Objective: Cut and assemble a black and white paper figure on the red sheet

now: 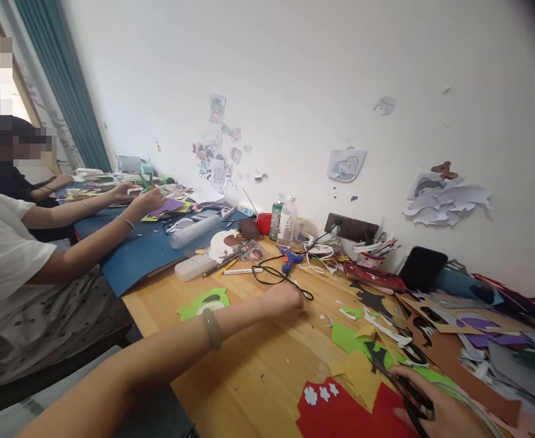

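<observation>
My left hand (283, 302) reaches across the wooden table, its fingers curled down near the surface beside a black cable (274, 277). Whatever those fingers hold, if anything, is hidden. At the lower right, my right hand (447, 404) is closed around the handles of black scissors (411, 389). Red sheet material (340, 407) with small white flower cut-outs (311, 395) lies beside the scissors. Yellow pieces (356, 371) and green pieces (347, 337) are around the blades. Under my left forearm lies a green cut-out (203, 303) with a dark oval patch.
A blue glue gun (290, 258), bottles (287, 222) and a pen holder (371, 255) stand or lie along the wall. Coloured scraps (481, 359) pile up at right. To the left, a co-worker's hand (151, 201) is by green-handled scissors (146, 181) over a blue table (125, 255).
</observation>
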A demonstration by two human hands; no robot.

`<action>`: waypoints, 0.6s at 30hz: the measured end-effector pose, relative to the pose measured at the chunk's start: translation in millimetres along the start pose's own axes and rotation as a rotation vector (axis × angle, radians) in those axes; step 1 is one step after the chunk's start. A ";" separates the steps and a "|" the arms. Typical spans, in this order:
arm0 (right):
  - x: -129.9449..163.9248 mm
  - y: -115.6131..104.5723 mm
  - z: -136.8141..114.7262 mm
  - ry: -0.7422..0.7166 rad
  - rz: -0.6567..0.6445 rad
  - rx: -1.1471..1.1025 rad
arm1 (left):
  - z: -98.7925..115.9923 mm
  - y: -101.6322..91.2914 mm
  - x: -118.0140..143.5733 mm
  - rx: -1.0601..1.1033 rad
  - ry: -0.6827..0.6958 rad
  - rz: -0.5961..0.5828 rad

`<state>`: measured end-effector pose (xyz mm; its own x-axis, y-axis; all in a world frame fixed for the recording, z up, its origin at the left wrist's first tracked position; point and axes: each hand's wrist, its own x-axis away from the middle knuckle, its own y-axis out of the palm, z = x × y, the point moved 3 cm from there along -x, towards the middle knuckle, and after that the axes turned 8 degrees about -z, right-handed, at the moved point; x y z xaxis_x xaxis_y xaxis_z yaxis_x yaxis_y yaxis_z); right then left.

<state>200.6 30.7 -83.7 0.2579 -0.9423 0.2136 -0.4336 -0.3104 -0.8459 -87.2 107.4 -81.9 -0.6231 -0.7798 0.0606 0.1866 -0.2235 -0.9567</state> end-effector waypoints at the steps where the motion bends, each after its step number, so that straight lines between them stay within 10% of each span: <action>1: 1.3 -0.4 -2.1 0.005 0.004 -0.005 | -4.0 1.2 -2.0 0.050 0.004 -0.043; 7: 10.4 -2.6 -20.7 0.051 0.042 -0.051 | -14.5 3.1 -6.3 0.340 0.011 -0.239; 18: 5.0 0.1 -15.2 -0.020 0.044 -0.033 | -1.2 -9.9 -5.5 0.571 -0.062 -0.234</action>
